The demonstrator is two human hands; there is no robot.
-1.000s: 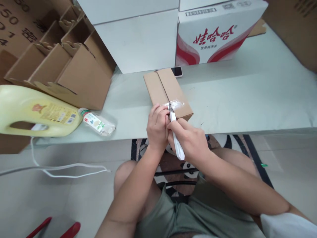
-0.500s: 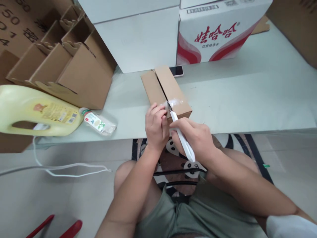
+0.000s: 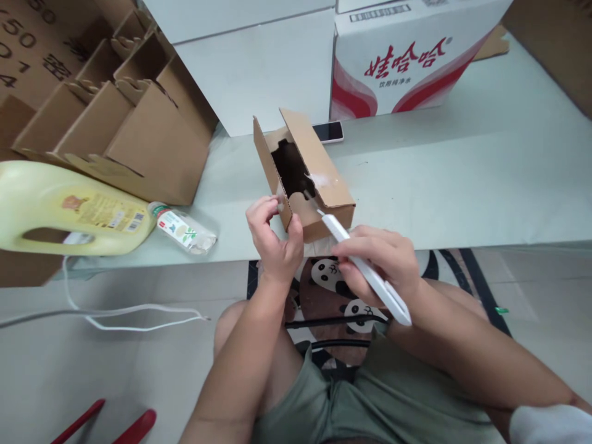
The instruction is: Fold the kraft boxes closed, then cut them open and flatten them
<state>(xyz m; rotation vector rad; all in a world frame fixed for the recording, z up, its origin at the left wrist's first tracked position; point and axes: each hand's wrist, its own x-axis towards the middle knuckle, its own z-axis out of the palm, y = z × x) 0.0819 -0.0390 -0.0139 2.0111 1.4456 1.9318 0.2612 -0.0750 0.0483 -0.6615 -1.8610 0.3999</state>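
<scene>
A small brown cardboard box (image 3: pixel 324 166) sits near the table's front edge with its two long top flaps raised, and its inside looks dark. Torn clear tape clings to the right flap. My left hand (image 3: pixel 276 237) grips the near end of the left flap between thumb and fingers. In my right hand (image 3: pixel 382 262) is a white utility knife (image 3: pixel 365 268), its blade end pointing up and left over the near end of the box. The blade itself is blurred.
A phone (image 3: pixel 329 131) lies behind the box, before large white cartons (image 3: pixel 263 80). To the left are a plastic bottle (image 3: pixel 182 228), a yellow jug (image 3: pixel 106 209) and brown carton dividers (image 3: pixel 157 142). A white cable (image 3: pixel 139 307) hangs below the table edge.
The box's flaps have come up and apart, opening the top. My left hand has moved left with the left flap. My right hand has drawn the knife back to the right and nearer me.
</scene>
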